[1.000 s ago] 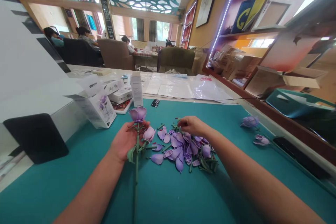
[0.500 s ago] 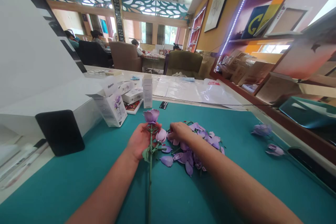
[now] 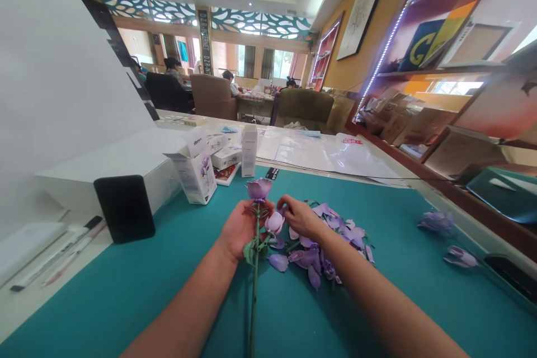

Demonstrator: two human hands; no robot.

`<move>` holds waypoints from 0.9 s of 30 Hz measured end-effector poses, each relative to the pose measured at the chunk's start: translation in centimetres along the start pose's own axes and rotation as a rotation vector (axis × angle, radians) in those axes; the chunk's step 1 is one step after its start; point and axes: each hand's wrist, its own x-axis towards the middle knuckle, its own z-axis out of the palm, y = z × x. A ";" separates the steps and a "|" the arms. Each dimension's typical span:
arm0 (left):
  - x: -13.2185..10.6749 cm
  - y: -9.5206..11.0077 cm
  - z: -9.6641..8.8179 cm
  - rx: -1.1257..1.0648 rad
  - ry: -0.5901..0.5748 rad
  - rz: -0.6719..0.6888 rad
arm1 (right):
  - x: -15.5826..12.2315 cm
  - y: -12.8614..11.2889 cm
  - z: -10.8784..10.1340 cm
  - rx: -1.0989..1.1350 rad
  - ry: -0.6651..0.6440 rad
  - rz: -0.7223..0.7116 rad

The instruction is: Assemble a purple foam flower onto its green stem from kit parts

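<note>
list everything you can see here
mat: 1, teal, across the front
rose: 1, lilac with green stem, upright over the mat
bud: 1, pale pink, right beside the rose stem
loose petals: many, lilac, heaped right of the rose
other roses: 2, lilac, right side of the mat
boxes: several, white, beyond the mat's left part
black block: 1, black, left of the mat
plastic bag: 1, clear, beyond the mat
seated people: several, far back in the room
left hand: 1, holding the rose stem
right hand: 1, by the bud, above the petals
</note>
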 end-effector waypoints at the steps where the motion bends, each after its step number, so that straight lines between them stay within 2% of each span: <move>1: 0.0 -0.1 0.1 -0.002 -0.004 0.000 | -0.4 0.2 -0.4 0.033 0.023 -0.001; 5: -0.3 -0.7 0.6 -0.048 -0.005 -0.001 | -1.8 1.6 -1.5 0.223 0.108 -0.001; 9: -0.7 -1.4 1.7 -0.110 0.023 -0.007 | -2.8 1.9 -2.5 0.468 0.341 0.002; 13: -1.1 -2.1 2.3 -0.101 0.009 -0.006 | -3.6 0.6 -3.9 0.414 0.562 -0.029; 17: -1.2 -2.7 2.4 -0.072 -0.057 -0.001 | -4.7 -0.6 -5.2 0.367 0.662 -0.097; 21: -1.4 -3.4 2.6 -0.093 -0.095 -0.022 | -5.4 -0.9 -6.1 0.410 0.659 -0.225; 24: -1.5 -4.1 2.8 -0.095 -0.131 -0.049 | -5.8 -1.1 -6.6 0.551 0.493 -0.246; 27: -1.6 -4.7 3.0 -0.082 -0.154 -0.076 | -6.3 -1.4 -7.4 0.531 0.389 -0.245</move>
